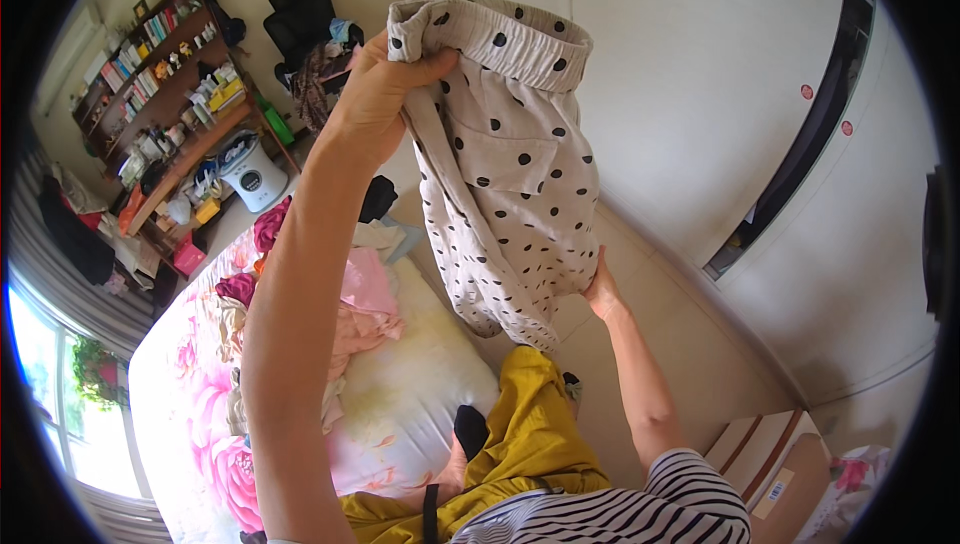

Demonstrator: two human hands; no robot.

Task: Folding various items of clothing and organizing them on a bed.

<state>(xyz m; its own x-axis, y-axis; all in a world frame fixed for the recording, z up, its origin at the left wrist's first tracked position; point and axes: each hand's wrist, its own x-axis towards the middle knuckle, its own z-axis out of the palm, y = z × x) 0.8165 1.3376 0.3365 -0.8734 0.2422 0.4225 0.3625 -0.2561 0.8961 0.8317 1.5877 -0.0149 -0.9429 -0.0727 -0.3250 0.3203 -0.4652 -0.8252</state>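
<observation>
Polka-dot trousers [525, 191], off-white with black dots and an elastic waistband, hang in the air before me. My left hand [382, 93] grips them just below the waistband at the left side, its thumb over the fabric. Lower down, my right hand [601, 290] is at the right edge of the cloth; its fingers go behind the fabric, so whether they pinch it is hidden. A pocket flap shows on the front of the trousers. The lower ends hang just above my yellow-clad knee.
A bed with a flowered sheet [420, 401] lies to my left, with pink garments [367, 289] and other clothes heaped on it. White sliding wardrobe doors [675, 78] stand on the right. A cardboard box [787, 469] is at lower right. Farther off are a desk chair [300, 26] and bookshelves [154, 56].
</observation>
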